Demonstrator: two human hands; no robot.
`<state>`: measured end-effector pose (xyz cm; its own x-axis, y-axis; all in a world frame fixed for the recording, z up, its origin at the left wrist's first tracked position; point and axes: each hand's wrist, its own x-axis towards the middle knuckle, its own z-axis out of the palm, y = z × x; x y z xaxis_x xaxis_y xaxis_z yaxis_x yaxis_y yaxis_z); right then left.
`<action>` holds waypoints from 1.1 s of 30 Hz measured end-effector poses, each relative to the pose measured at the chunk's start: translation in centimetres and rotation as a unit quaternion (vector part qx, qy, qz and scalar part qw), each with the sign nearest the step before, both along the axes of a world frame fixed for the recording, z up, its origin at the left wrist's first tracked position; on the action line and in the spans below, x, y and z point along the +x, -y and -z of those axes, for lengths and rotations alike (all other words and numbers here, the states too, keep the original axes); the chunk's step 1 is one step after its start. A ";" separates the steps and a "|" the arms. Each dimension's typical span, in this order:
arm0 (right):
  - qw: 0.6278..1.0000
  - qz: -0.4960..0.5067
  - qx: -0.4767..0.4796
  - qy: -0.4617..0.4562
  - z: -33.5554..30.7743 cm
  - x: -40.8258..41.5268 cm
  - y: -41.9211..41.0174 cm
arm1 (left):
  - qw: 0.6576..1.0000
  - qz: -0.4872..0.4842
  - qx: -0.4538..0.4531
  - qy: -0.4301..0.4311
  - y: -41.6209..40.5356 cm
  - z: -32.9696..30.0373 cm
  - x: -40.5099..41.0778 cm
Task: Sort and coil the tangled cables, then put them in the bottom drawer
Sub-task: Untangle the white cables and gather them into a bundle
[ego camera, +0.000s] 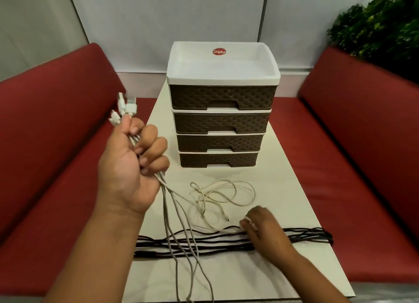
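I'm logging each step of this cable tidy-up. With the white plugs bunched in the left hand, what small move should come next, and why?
Probably the right hand should lift the white end it pinches up to the left hand. The left hand grips several white cables by their plugs, while their tails lie loose over the black cables on the table, uncoiled. The bottom drawer is shut.

The left hand point(129, 164) was raised, palm toward the camera, fingers point(149, 141) curled tight in a fist. The right hand point(264, 229) reached low and forward, palm down, its fingertips pinching.
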<state>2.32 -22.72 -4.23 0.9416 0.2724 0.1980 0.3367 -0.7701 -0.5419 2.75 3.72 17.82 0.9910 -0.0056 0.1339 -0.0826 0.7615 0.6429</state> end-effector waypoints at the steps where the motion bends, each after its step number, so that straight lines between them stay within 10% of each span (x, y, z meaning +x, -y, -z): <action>1: 0.999 0.039 -0.021 0.016 -0.1 0.9 1.2 | 1.000 -0.002 -0.004 0.007 -0.2 -0.2 -0.3; 4: 0.992 0.127 -0.013 -0.008 -3.2 2.8 3.4 | 1.000 -0.008 -0.004 0.009 -0.2 -0.3 -1.2; 8: 0.952 0.140 0.267 -0.059 -10.7 4.5 3.7 | 1.000 -0.025 0.003 -0.006 0.9 0.0 -2.8; 18: 0.842 -0.097 0.524 0.079 -29.4 -0.3 2.1 | 0.997 -0.069 0.022 -0.010 3.6 -0.5 -7.1; 26: 0.890 -0.193 0.386 0.148 -32.9 -6.9 3.9 | 0.997 -0.078 0.023 0.010 5.0 -1.3 -10.7; 33: 0.943 -0.241 0.142 -0.179 -24.5 -9.2 5.4 | 0.997 -0.060 0.033 0.043 4.2 -2.6 -13.6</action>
